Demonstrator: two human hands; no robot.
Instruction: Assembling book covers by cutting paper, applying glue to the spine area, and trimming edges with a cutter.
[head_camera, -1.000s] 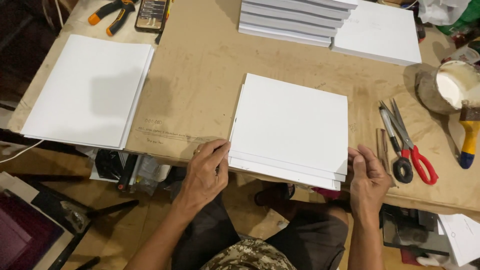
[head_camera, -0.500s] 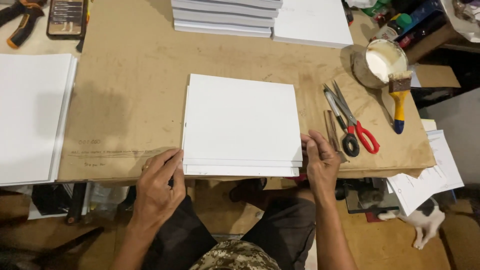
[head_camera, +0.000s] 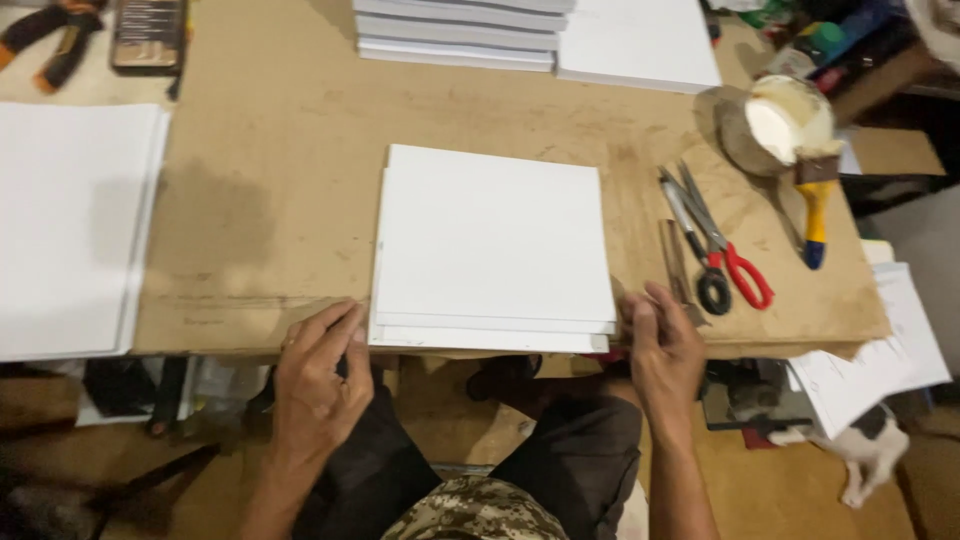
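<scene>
Your left hand (head_camera: 318, 375) and right hand (head_camera: 660, 345), fingers loosely open, press the sides of a plain white, square-cut sheet stack (head_camera: 492, 250) at the table's (head_camera: 270, 150) front edge.

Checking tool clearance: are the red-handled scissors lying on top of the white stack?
No, the red-handled scissors lie on the bare board to the right of the white stack, apart from it.

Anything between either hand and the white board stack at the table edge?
Nothing visible. The left hand touches the white board stack at its near-left corner, the right hand at its near-right corner. The scissors lie off to the right, apart.
</scene>
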